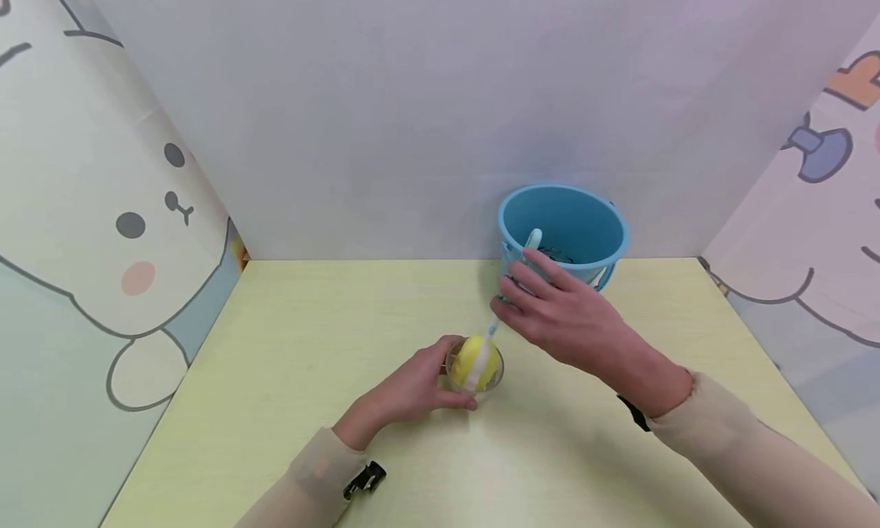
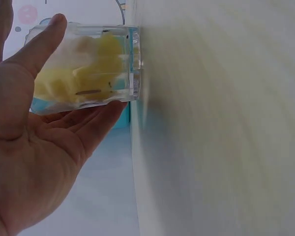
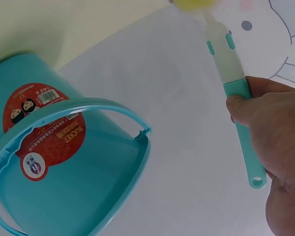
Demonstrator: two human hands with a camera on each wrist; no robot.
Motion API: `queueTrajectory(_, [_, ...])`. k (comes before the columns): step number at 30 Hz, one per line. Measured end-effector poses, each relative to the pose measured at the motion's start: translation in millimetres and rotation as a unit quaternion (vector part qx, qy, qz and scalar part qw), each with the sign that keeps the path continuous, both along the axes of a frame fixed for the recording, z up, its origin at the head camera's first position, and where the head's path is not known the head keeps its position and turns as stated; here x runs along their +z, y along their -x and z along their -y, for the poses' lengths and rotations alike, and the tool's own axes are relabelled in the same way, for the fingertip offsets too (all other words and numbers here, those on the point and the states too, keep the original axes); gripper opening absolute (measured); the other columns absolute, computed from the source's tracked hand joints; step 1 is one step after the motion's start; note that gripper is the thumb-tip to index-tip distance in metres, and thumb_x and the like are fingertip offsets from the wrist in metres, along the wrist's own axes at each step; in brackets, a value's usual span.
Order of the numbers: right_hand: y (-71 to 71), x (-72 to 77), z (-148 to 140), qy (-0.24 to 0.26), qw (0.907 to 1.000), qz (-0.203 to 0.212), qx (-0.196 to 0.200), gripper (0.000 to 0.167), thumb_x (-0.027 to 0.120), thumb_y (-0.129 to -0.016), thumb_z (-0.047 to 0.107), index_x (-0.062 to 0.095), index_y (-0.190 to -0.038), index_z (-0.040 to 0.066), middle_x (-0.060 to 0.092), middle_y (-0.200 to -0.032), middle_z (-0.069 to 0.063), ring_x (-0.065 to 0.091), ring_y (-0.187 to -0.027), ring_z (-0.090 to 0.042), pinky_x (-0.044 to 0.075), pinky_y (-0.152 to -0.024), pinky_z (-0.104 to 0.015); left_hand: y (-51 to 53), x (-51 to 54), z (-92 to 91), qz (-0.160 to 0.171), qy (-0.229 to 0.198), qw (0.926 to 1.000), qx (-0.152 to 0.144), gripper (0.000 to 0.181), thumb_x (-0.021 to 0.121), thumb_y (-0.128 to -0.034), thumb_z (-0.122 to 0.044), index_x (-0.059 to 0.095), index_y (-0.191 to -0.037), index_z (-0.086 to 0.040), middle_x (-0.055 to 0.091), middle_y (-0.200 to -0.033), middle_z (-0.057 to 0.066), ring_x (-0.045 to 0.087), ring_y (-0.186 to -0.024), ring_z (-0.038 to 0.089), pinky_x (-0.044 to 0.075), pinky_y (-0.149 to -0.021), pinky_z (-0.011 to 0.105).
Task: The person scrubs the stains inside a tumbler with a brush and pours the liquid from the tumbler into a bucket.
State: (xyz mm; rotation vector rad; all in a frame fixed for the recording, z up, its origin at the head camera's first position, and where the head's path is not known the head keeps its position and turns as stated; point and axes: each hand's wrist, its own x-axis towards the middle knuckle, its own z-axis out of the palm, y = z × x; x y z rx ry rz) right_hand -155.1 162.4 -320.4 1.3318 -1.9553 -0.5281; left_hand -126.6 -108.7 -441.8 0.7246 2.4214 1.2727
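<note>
My left hand [image 1: 415, 387] holds a clear glass cup [image 2: 133, 86] upright on the table, thumb on one side and fingers on the other. Inside the cup sits the yellow-and-white sponge head [image 1: 473, 362] of a cup brush. My right hand [image 1: 571, 314] pinches the brush's white and teal handle [image 3: 250, 152] between thumb and fingers, above the cup. The handle slants from the cup up toward the bucket. Seen through the glass in the left wrist view, the sponge fills much of the cup, with small dark specks about it.
A blue bucket [image 1: 577, 218] with a hanging handle stands at the back of the pale yellow table [image 1: 330, 314], just beyond my right hand. Dark marks show inside it, and a red label [image 3: 64, 132] is on its side. A plain pale wall [image 1: 344, 131] rises behind.
</note>
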Motion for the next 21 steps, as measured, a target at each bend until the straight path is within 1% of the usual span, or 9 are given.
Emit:
queueTrajectory(4, [0.2,-5.6,6,-0.015,0.9999,-0.005,-0.001,0.058,0.099,-0.074,0.020,0.070,-0.123,0.010,0.063,-0.123,-0.016,0.053,-0.125,-0.037,0.034,-0.123,-0.052,0.8,-0.2,0.3,-0.001,0.002,1.0000,0.001,0.088,0.092,-0.0856,-0.039,0.043,-0.154,-0.013,0.063,-0.128,-0.006,0.062,-0.117,0.013,0.052,-0.103,0.037])
queueTrajectory(8, [-0.4,-7.8,8,-0.022,0.9998,-0.005,-0.002,0.057,0.098,-0.075,0.020,0.069,-0.123,0.010,0.062,-0.124,-0.015,0.052,-0.125,-0.036,0.033,-0.123,-0.052,1.4,-0.6,0.7,-0.002,0.001,1.0000,-0.001,0.088,0.092,-0.0855,-0.038,0.043,-0.154,-0.014,0.063,-0.126,-0.006,0.062,-0.115,0.013,0.052,-0.102,0.036])
queueTrajectory(16, [-0.2,-2.9,6,-0.025,0.9995,-0.018,0.010,0.064,0.100,-0.072,0.023,0.068,-0.126,0.010,0.061,-0.127,-0.017,0.052,-0.126,-0.037,0.034,-0.122,-0.051,1.5,-1.3,1.0,0.003,0.009,0.9999,-0.001,0.089,0.090,-0.0864,-0.042,0.041,-0.156,-0.016,0.063,-0.127,-0.007,0.062,-0.116,0.011,0.053,-0.102,0.036])
queueTrajectory(21, [0.4,3.1,1,-0.020,0.9993,-0.024,0.019,0.064,0.100,-0.072,0.021,0.068,-0.127,0.010,0.061,-0.128,-0.017,0.052,-0.127,-0.037,0.035,-0.121,-0.052,1.0,-1.6,0.7,-0.001,0.008,1.0000,-0.003,0.089,0.091,-0.0860,-0.043,0.042,-0.155,-0.016,0.062,-0.127,-0.008,0.061,-0.115,0.010,0.052,-0.101,0.036])
